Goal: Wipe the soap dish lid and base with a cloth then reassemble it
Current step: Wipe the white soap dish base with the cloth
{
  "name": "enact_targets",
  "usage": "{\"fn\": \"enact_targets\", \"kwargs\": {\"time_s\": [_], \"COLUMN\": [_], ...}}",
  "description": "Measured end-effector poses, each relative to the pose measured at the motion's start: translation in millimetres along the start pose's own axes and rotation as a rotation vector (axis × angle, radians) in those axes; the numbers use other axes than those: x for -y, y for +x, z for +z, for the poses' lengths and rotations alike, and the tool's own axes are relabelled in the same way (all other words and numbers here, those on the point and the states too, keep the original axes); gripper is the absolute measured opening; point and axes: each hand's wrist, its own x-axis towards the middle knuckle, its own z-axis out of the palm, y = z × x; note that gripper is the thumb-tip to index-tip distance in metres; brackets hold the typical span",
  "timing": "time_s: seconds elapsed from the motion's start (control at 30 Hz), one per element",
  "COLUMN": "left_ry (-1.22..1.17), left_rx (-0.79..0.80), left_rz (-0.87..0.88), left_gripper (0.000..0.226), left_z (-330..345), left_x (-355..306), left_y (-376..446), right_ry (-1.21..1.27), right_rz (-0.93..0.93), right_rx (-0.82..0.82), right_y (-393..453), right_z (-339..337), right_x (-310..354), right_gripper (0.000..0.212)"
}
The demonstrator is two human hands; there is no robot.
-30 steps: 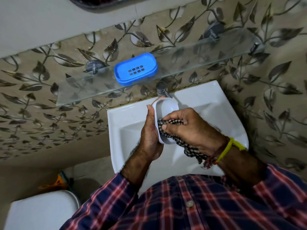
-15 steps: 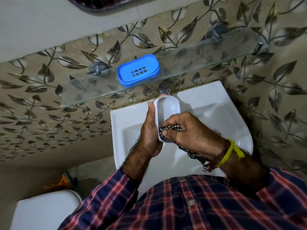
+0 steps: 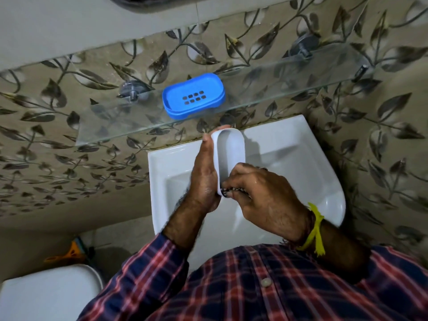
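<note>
The white soap dish lid point(image 3: 231, 154) stands on edge above the white sink point(image 3: 289, 158), its hollow side turned toward the right, held between both hands. The left hand point(image 3: 205, 179) lies flat along its outer back, fingers straight and together, fingertips reaching the lid's top end. The right hand point(image 3: 261, 195) has its fingers curled around a black-and-white checked cloth point(image 3: 228, 192), pressing it against the lid's lower end; only a small bit of cloth shows between the fingers and the rim. A yellow thread band point(image 3: 316, 230) circles the right wrist. The blue soap dish base point(image 3: 193, 96), with a block of drain slots in its floor, sits on the glass shelf point(image 3: 289, 77) fixed to the leaf-patterned wall, above and well apart from the lid. Below the hands a red-and-navy plaid shirt point(image 3: 254, 286) fills the lower frame. At lower left is a white toilet tank lid point(image 3: 46, 295), with something orange point(image 3: 69, 253) on the floor just behind it
</note>
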Motion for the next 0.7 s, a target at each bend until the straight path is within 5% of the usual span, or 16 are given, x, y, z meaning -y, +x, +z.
{"fn": "enact_targets", "kwargs": {"time_s": [0.33, 0.7], "left_ry": [0.048, 0.116], "left_rx": [-0.024, -0.066], "left_rz": [0.018, -0.036], "left_gripper": [0.05, 0.057], "left_z": [-5, -3], "left_x": [-8, -19], "left_y": [4, 7], "right_ry": [-0.067, -0.279], "right_rz": [-0.088, -0.163], "right_rx": [0.023, -0.001], "right_y": [1, -3], "right_z": [-2, -3], "right_x": [0, -12], "right_gripper": [0.021, 0.022]}}
